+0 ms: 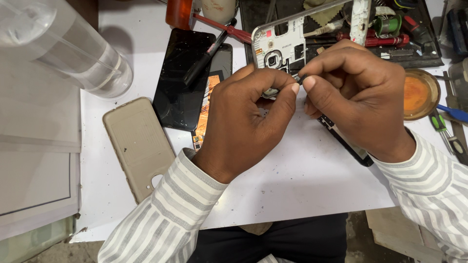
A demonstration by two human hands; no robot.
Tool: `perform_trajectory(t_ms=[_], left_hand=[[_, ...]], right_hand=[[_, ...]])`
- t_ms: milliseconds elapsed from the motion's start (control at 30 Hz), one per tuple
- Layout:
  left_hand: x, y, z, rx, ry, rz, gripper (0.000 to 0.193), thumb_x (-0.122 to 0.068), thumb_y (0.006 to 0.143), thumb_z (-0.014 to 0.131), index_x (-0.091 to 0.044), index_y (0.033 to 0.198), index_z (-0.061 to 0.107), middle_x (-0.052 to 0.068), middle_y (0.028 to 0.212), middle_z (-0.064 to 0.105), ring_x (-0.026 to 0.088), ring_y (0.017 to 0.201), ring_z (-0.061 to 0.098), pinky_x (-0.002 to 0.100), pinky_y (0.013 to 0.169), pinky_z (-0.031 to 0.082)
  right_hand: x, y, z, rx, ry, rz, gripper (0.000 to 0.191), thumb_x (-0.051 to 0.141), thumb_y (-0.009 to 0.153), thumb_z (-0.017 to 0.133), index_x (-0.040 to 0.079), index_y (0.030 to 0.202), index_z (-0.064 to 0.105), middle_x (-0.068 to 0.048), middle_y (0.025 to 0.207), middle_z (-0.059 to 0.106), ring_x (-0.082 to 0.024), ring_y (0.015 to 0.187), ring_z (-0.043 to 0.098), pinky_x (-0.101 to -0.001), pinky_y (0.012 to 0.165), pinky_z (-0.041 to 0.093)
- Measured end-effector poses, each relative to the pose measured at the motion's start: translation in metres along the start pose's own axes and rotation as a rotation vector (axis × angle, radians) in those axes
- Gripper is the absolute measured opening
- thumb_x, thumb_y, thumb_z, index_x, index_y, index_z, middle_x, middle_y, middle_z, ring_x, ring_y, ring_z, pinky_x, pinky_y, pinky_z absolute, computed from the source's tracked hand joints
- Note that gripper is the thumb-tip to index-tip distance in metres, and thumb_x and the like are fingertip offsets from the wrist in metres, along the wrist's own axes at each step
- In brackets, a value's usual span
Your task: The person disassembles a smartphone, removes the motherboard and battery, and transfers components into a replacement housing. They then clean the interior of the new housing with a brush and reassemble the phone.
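Note:
My left hand (246, 122) and my right hand (348, 95) meet over the white table, fingertips pinched together on a small dark part (297, 78). Just behind the fingers a white phone frame (280, 46) with a camera cutout is tilted up on edge, and my right hand seems to hold it from below. A dark phone body (346, 143) pokes out under my right wrist. What exactly the small part is I cannot tell, as my fingers hide most of it.
A black screen panel (183, 80) with a pen (207, 56) lies left of my hands, over an orange-backed panel (209, 104). A beige phone case (139, 146) lies further left. A clear bottle (63, 46), a red screwdriver (214, 24), an orange dish (420, 93) and tools (390, 29) surround.

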State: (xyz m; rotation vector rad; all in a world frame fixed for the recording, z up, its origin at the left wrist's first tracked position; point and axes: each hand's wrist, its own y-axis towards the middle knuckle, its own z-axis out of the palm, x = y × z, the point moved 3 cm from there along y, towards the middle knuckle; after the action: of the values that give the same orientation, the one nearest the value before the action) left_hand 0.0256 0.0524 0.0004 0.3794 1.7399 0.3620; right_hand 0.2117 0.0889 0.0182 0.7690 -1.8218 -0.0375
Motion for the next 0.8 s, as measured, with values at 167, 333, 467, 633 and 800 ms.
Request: perform_trajectory(t_ms=[167,333,467,633,800], left_hand=[[-0.001,0.000,0.001,-0.009,-0.004,0.030,0.011,-0.011,0.101,0.069,-0.001,0.103,0.072,0.008,0.093,0.067,0.013,0.080,0.073,0.023,0.069,0.066],[-0.004,-0.002,0.000,-0.033,0.035,0.072,0.009,-0.012,0.104,0.070,-0.003,0.105,0.071,0.007,0.090,0.065,0.012,0.077,0.073,0.021,0.069,0.067],[-0.006,-0.002,-0.002,-0.056,0.218,0.116,0.008,-0.011,0.100,0.072,-0.005,0.103,0.072,0.007,0.088,0.064,0.016,0.070,0.067,0.030,0.060,0.053],[-0.007,-0.003,0.000,-0.042,0.290,0.123,0.006,-0.010,0.099,0.072,-0.005,0.103,0.071,0.008,0.086,0.062,0.018,0.063,0.063,0.033,0.055,0.049],[-0.011,0.000,-0.002,-0.054,0.254,0.124,0.009,-0.008,0.096,0.072,-0.005,0.104,0.071,0.008,0.088,0.064,0.017,0.063,0.064,0.032,0.053,0.049]], right_hand=[[0.001,0.002,0.000,-0.006,0.039,0.049,0.010,0.002,0.107,0.061,-0.008,0.106,0.065,-0.009,0.100,0.064,-0.008,0.073,0.069,-0.0199,0.062,0.060],[0.000,0.002,0.000,-0.023,0.085,0.095,0.011,0.004,0.108,0.063,-0.006,0.111,0.066,-0.007,0.091,0.068,-0.007,0.070,0.069,-0.0197,0.059,0.059],[-0.002,0.001,-0.003,-0.032,0.066,0.136,0.009,0.004,0.108,0.066,-0.005,0.110,0.065,-0.007,0.084,0.070,-0.007,0.067,0.068,-0.0197,0.058,0.059],[-0.003,0.001,-0.003,-0.025,0.057,0.208,0.008,0.003,0.106,0.068,-0.005,0.109,0.067,-0.007,0.083,0.070,-0.006,0.064,0.068,-0.0217,0.060,0.058],[0.000,0.005,-0.004,0.000,0.009,0.218,0.008,0.002,0.103,0.067,-0.004,0.107,0.067,-0.006,0.081,0.071,-0.008,0.067,0.070,-0.0214,0.058,0.059]])
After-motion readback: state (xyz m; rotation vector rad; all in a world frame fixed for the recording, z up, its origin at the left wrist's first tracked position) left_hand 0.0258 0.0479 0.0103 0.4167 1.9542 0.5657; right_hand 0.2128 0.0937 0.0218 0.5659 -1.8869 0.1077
